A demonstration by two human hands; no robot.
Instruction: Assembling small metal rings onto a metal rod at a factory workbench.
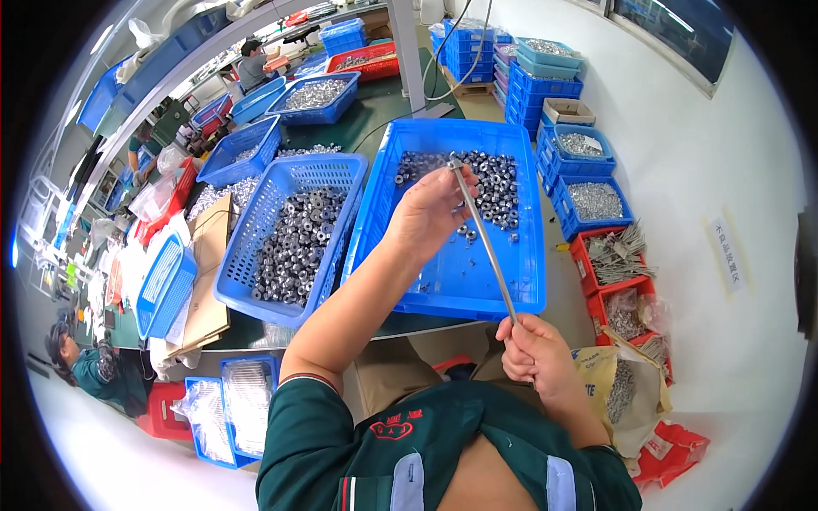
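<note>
A long thin metal rod [489,247] slants across the blue tray [443,274] in front of me. My left hand [423,211] is closed at the rod's upper end, fingertips pinching beside a small metal piece [454,162] at the tip. Whether that piece is threaded on the rod or just held against it, I cannot tell. Lower down, near my body, my right hand [537,356] wraps its fingers round the rod's other end. Beneath the left hand, many small dark metal nut-like parts [498,192] lie in the far half of the tray.
Left of the tray stands a blue perforated basket [234,277] full of similar ring-shaped parts [300,247]. Cardboard [207,294] and another blue basket [166,285] lie farther left. Red bins [588,277] and stacked blue crates [558,204] line the right wall. Other people work at left.
</note>
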